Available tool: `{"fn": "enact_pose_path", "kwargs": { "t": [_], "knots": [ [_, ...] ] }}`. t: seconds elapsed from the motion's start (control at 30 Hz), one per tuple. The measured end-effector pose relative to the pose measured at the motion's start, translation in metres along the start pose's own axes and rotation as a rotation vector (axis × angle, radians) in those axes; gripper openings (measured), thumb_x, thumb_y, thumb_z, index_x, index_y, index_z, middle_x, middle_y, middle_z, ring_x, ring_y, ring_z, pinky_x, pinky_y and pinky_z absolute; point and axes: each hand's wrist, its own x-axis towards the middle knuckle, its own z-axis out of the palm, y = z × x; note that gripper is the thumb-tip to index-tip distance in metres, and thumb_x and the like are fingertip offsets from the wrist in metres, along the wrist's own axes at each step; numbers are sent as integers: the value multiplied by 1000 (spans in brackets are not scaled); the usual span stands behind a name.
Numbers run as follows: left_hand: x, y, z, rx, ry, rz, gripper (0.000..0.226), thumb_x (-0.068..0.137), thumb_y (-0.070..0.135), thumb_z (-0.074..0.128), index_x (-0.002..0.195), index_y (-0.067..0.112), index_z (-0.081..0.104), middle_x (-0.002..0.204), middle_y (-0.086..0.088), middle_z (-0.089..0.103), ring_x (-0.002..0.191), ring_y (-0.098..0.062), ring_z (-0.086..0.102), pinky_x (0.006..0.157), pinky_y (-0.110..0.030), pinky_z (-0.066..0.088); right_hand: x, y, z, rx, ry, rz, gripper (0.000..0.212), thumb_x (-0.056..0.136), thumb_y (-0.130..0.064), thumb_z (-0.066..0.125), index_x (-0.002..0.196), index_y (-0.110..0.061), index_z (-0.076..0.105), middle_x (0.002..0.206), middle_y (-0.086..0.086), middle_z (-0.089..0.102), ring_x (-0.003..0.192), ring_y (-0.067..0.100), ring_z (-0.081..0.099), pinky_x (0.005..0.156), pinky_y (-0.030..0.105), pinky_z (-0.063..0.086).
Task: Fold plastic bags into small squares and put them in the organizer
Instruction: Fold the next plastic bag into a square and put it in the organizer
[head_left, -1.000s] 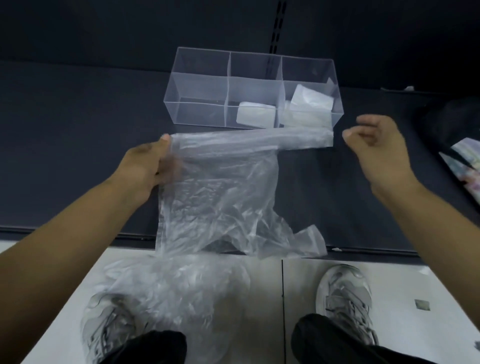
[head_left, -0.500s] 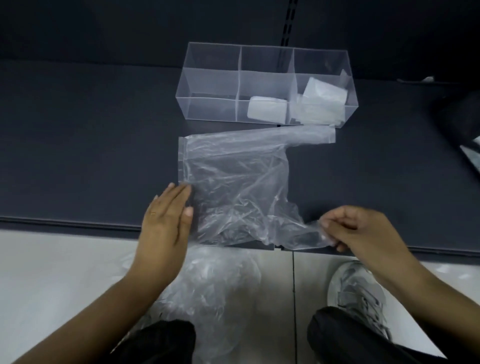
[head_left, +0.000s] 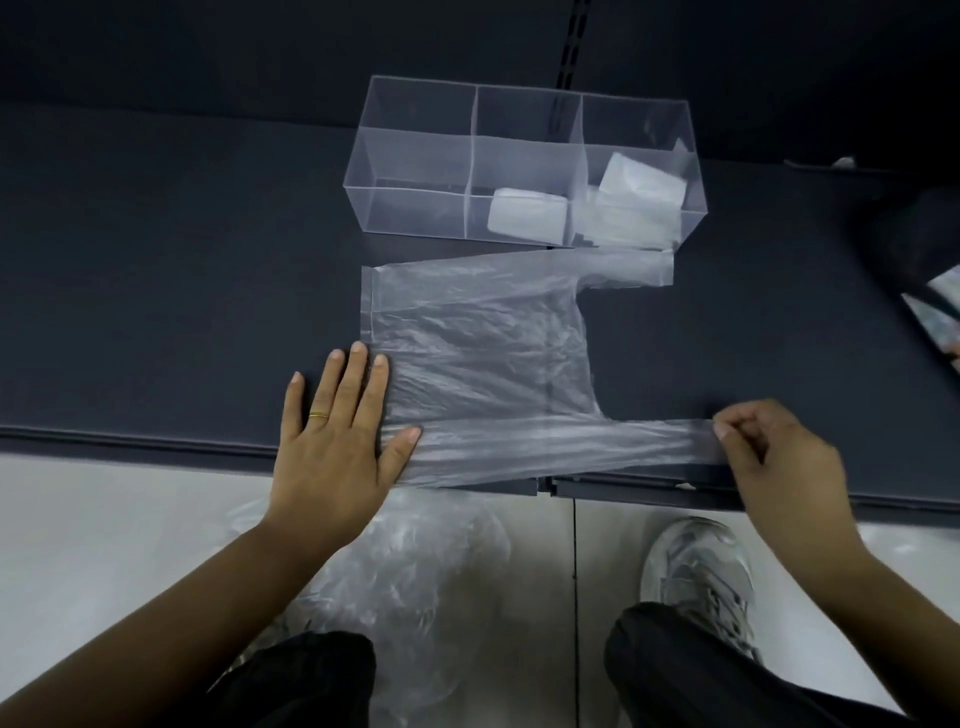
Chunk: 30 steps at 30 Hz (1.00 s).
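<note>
On dark cloth, hands (head_left: 337, 441) flatten a crinkled clear bag (head_left: 478, 364).

Left grip (head_left: 332, 452) flat, palm down, fingers spread; right grip (head_left: 774, 457) curled in thumb-finger pinch.

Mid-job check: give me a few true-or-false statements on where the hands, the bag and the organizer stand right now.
1. The left hand lies flat on the plastic bag. True.
2. The right hand is open and clear of the bag. False: its fingers pinch the bag's near handle, stretched to the right.
3. The organizer's left compartment holds a folded bag. False: one folded bag sits in the middle compartment and more folded bags in the right one.
4. The bag lies spread on the dark table, not yet a small square. True.
</note>
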Motion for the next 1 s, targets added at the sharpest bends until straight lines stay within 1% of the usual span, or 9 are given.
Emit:
{"fn": "enact_pose_path", "kwargs": {
  "t": [0.1, 0.2, 0.27, 0.37, 0.47, 0.57, 0.73, 0.9, 1.0],
  "knots": [
    [-3, 0, -1, 5, -10, 26, 82, 90, 67, 7, 152, 13, 16, 159, -8, 13, 147, -25, 7, 118, -53, 9, 0, -1, -5, -132, 30, -1, 13, 88, -8, 63, 101, -7, 59, 71, 8, 60, 64, 30, 56, 63, 36, 44],
    [0, -2, -5, -115, 16, 29, 88, 85, 75, 5, 153, 20, 7, 160, 0, 1, 148, -17, -6, 119, -42, -5, 11, -23, -7, -231, 125, -43, 34, 79, -4, 68, 112, -5, 60, 98, 19, 58, 94, 43, 55, 83, 50, 43],
    [14, -1, -10, -192, 58, 25, 82, 87, 71, 2, 152, 20, 3, 160, 2, -2, 146, -12, -11, 118, -35, -10, 18, -56, 4, -164, 125, -243, 38, 80, -4, 66, 117, -5, 60, 116, 22, 55, 109, 42, 51, 96, 46, 37],
    [45, 2, -17, -183, 102, 39, 71, 97, 58, 2, 152, 14, 4, 160, 0, 0, 145, -10, -10, 119, -33, -9, 22, -120, 40, -53, -88, -575, 44, 92, -16, 55, 135, -4, 50, 144, 17, 44, 133, 32, 38, 113, 28, 16],
    [66, 3, -15, -93, 53, 74, 75, 92, 55, -5, 152, 10, 3, 161, -5, -2, 147, -15, -8, 118, -35, -10, 25, -165, 89, -108, -305, -750, 54, 102, -31, 38, 150, -11, 26, 160, 9, 17, 147, 21, 11, 119, 30, -1],
    [71, -3, -5, -10, 22, 96, 77, 91, 59, -6, 152, 12, -3, 160, -4, -7, 147, -15, -10, 118, -37, -10, 45, -161, 116, -282, -332, -685, 63, 101, -49, 27, 154, -20, 9, 162, 4, 0, 148, 18, -5, 119, 37, -8],
    [71, -11, 2, -41, 61, 95, 76, 94, 63, 3, 152, 15, -2, 161, -1, -4, 146, -12, -9, 118, -36, -10, 76, -92, 94, -409, -214, -473, 70, 95, -60, 13, 154, -24, 3, 162, 2, -2, 148, 18, -6, 118, 39, -9],
    [70, -9, 0, -30, 33, 61, 80, 88, 63, 2, 152, 16, -2, 161, -2, -5, 147, -15, -9, 118, -39, -10, 85, -34, 58, -428, -63, -285, 66, 97, -52, 21, 153, -17, 17, 161, 9, 12, 148, 24, 8, 120, 44, 2],
    [59, -12, -9, -69, 129, 99, 70, 98, 56, 16, 153, 12, 11, 161, -7, 4, 148, -21, 1, 120, -42, -3, 82, -21, 46, -398, 40, -212, 61, 100, -42, 25, 151, -8, 24, 158, 16, 18, 147, 30, 14, 120, 47, 5]
  ]
}}
